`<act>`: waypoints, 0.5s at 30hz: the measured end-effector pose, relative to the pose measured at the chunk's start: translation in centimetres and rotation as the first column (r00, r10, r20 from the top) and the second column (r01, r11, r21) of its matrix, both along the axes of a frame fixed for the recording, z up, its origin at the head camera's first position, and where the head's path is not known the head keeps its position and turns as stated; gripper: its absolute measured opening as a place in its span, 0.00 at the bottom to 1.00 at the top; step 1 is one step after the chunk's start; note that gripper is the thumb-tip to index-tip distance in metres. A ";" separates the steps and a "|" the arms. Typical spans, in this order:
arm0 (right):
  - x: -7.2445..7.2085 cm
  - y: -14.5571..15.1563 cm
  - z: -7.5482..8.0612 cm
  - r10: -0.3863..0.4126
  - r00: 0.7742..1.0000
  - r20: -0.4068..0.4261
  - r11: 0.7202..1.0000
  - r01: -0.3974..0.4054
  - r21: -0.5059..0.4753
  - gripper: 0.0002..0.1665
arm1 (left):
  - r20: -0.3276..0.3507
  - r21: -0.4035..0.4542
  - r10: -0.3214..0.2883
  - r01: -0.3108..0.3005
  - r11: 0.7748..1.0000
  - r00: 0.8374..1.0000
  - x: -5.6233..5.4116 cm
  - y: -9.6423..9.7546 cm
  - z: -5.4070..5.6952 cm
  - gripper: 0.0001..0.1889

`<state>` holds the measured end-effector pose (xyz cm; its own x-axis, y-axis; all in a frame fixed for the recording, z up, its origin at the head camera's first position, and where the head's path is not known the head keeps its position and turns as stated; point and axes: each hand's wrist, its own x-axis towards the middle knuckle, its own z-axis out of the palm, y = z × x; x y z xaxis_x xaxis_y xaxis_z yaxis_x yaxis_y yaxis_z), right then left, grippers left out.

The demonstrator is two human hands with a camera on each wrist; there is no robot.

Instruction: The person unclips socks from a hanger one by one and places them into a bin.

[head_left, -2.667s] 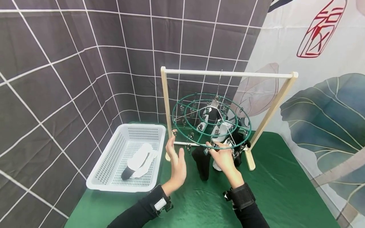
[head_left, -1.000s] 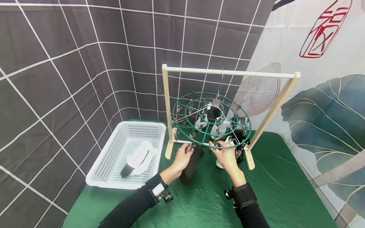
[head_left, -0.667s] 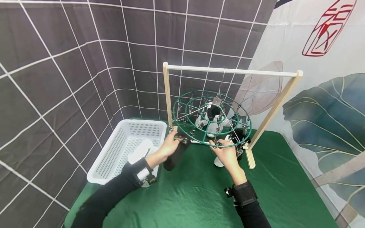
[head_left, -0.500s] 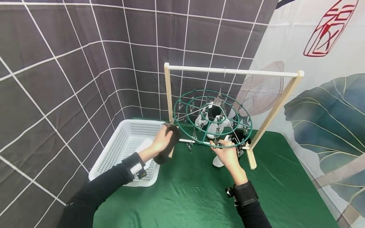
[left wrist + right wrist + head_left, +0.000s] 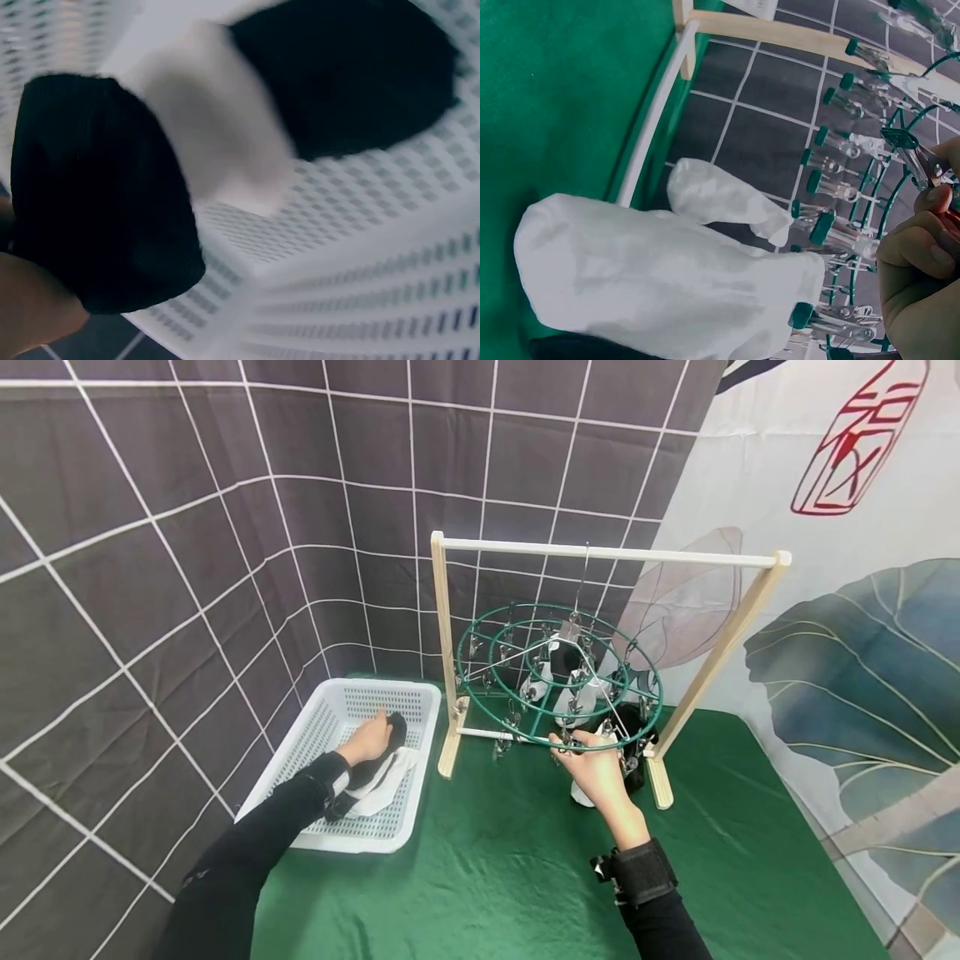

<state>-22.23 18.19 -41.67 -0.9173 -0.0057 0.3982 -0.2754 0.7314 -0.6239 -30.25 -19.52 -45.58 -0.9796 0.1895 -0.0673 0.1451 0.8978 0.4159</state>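
Note:
My left hand (image 5: 367,739) is inside the white basket (image 5: 408,835), gripping a black sock (image 5: 105,195). Beneath it lies a white sock (image 5: 386,785) with a dark end on the basket floor. At the front rim of the round green hanger (image 5: 536,727), my right hand (image 5: 596,772) pinches a metal clip (image 5: 911,154) with green tips. White socks (image 5: 667,274) hang from clips close beside that hand in the right wrist view, and a black sock (image 5: 633,727) hangs toward the hanger's right side.
A wooden stand (image 5: 442,610) with a white top bar (image 5: 517,547) carries the hanger by its hook. Several vacant clips dangle along the hanger's left part. A green cloth (image 5: 465,877) covers the table. Behind stand a grey gridded curtain (image 5: 360,510) and a patterned white one.
My left hand has taken the black sock from the front of the hanger and carried it left, down into the basket. The right hand stays at the rim.

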 end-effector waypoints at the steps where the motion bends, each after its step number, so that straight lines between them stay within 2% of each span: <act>1: 0.0 0.0 0.0 0.003 1.000 0.013 1.000 -0.003 -0.002 0.20 | 0.023 -0.029 -0.012 0.013 1.000 1.000 0.0 -0.2 -0.3 0.29; 4: -0.1 0.0 -0.1 0.006 1.000 0.016 1.000 -0.006 0.000 0.19 | 0.069 -0.097 -0.026 0.033 0.995 0.997 -0.1 -0.4 -1.1 0.30; 12: -0.4 -0.1 -0.4 0.015 1.000 -0.010 1.000 -0.015 0.009 0.18 | 0.192 -0.156 0.043 -0.012 0.988 0.980 -0.3 -0.9 -2.3 0.32; 15: -0.4 -0.1 -0.3 0.011 1.000 -0.027 1.000 -0.010 0.021 0.18 | 0.217 -0.175 0.057 -0.018 0.984 0.974 -0.1 -1.0 -2.7 0.33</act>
<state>-22.68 18.08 -42.00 -0.9060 -0.0238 0.4226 -0.2995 0.7414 -0.6005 -30.33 -20.53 -48.24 -0.9430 0.1196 -0.3105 0.0318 0.9613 0.2736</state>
